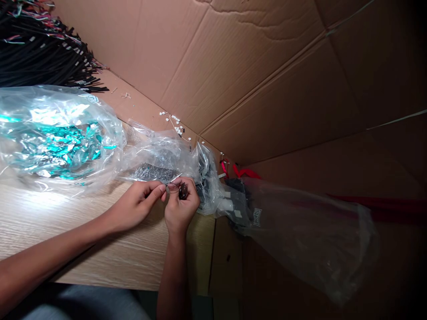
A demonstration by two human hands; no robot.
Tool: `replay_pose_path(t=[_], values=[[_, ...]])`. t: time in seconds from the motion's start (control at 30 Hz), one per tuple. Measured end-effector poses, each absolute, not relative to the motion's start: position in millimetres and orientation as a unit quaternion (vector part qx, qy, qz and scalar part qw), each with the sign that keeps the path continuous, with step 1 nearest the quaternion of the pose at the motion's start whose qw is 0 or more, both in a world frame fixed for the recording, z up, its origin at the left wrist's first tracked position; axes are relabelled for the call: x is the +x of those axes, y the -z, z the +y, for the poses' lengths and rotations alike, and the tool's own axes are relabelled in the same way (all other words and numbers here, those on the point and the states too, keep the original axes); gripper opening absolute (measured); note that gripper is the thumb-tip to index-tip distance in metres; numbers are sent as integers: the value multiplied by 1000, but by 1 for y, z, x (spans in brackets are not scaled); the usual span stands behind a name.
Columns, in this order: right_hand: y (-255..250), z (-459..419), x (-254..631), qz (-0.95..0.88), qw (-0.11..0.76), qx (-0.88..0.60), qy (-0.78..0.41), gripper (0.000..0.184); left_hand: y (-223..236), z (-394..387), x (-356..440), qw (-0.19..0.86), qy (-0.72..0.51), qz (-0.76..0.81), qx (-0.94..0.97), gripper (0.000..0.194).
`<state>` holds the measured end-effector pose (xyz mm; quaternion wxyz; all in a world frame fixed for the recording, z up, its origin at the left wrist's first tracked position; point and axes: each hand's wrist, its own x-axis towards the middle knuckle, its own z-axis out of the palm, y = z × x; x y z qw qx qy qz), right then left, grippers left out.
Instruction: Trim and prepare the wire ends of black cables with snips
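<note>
My left hand [142,202] is closed in a pinch over the wood-grain table, its thumb and forefinger at a tiny dark piece too small to make out. Right beside it, almost touching, my right hand [182,206] curls its fingers round a small clump of shiny dark pieces [183,191]. The thumb and forefinger of that hand meet near the left fingertips. Just behind both hands lies a clear plastic bag [160,153] with many small dark pieces [155,172] at its mouth.
A large clear bag of teal, shiny packets [66,146] lies left, below a pile of black cables [40,58]. Small white bits [178,126] line the cardboard wall [233,80]. Another clear bag [208,186] and a long translucent bag [307,231] lie right, near red straps [247,172].
</note>
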<state>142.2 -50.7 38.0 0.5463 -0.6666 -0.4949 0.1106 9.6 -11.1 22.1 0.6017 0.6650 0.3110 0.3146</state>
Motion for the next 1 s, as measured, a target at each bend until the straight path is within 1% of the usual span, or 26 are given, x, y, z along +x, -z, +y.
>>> replay_pose_path(t=[0.1,0.17,0.23,0.33,0.4,0.47,0.6,0.7,0.77,0.83,0.9,1.0], values=[[-41,-51,143,-500,543,-669,-83,13,-13,-16,12,358,-365,340,789,29],[-43,-51,141,-498,542,-674,-67,14,-7,-17,13,231,-390,324,830,26],[-44,-51,137,-492,540,-681,-60,14,-2,-17,13,169,-399,305,848,27],[-42,-50,128,-478,547,-683,-72,15,1,-16,11,162,-405,295,850,23],[-41,-49,124,-473,554,-679,-86,14,1,-15,11,189,-411,299,840,22],[-40,-48,125,-478,555,-673,-103,14,-3,-15,11,247,-414,311,819,22],[-43,-51,136,-476,569,-651,-161,14,-16,-18,11,418,-393,322,753,29],[-43,-53,144,-466,580,-643,-180,21,-24,-18,10,555,-348,318,685,37],[-43,-54,148,-478,578,-640,-168,18,-26,-18,9,649,-314,310,620,40],[-42,-54,149,-488,576,-636,-158,13,-26,-17,9,721,-289,294,557,43],[-41,-54,149,-490,580,-631,-159,9,-25,-16,9,748,-279,283,531,44],[-41,-52,147,-489,583,-630,-155,9,-24,-16,8,733,-284,285,548,43]])
